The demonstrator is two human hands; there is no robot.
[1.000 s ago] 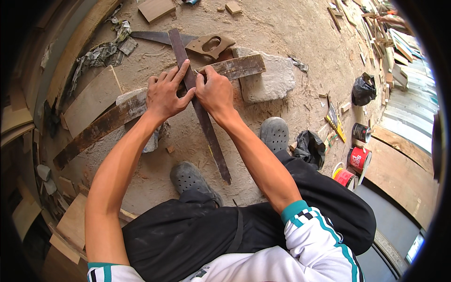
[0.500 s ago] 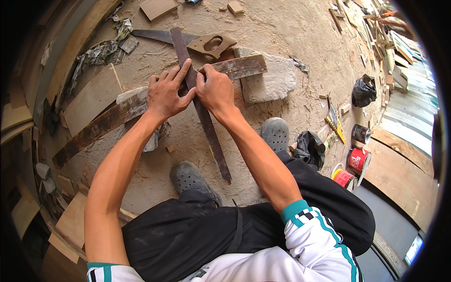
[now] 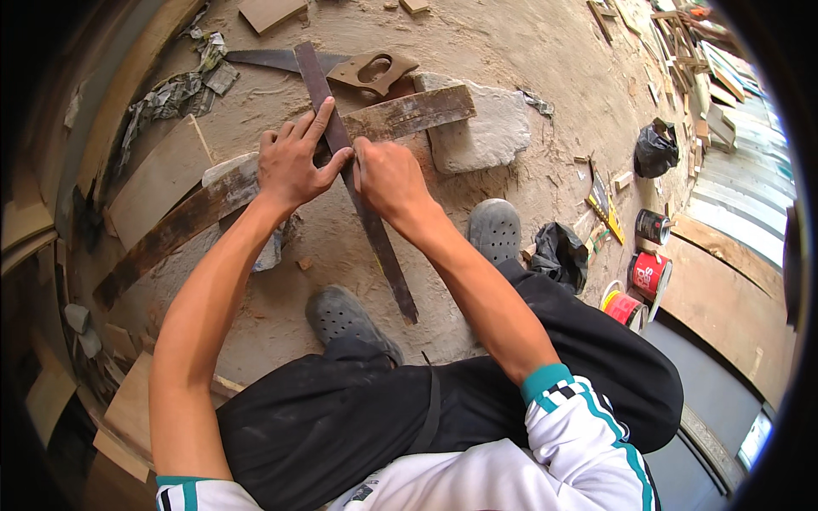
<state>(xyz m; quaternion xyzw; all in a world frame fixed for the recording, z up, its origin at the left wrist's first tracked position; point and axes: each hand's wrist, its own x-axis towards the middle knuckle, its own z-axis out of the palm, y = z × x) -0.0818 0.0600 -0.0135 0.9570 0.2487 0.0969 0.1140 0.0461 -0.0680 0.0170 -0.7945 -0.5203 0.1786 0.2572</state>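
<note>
A dark brown, narrow wooden strip [image 3: 379,234] lies slantwise across a weathered plank [image 3: 413,115]. My left hand [image 3: 294,162] presses the strip onto the plank, forefinger along its left edge and thumb reaching over it. Against the strip's right edge, at the plank's near side, my right hand [image 3: 390,177] is closed with its fingers pinched together; whatever they hold is hidden. The plank rests at its right end on a pale stone block [image 3: 481,136]. Just beyond lies a handsaw [image 3: 371,72] with a wooden handle, its blade passing beneath or behind the strip's far end.
Crumpled paper [image 3: 175,106] and a flat board [image 3: 162,183] lie at left. My feet in grey clogs [image 3: 341,319] stand close to the strip. At right are black plastic bags [image 3: 562,258], a yellow-and-black tool [image 3: 605,209] and paint cans [image 3: 650,272].
My right hand has slid toward me along the strip's right edge. My left hand stays pressed on the strip. The whole view has shifted slightly.
</note>
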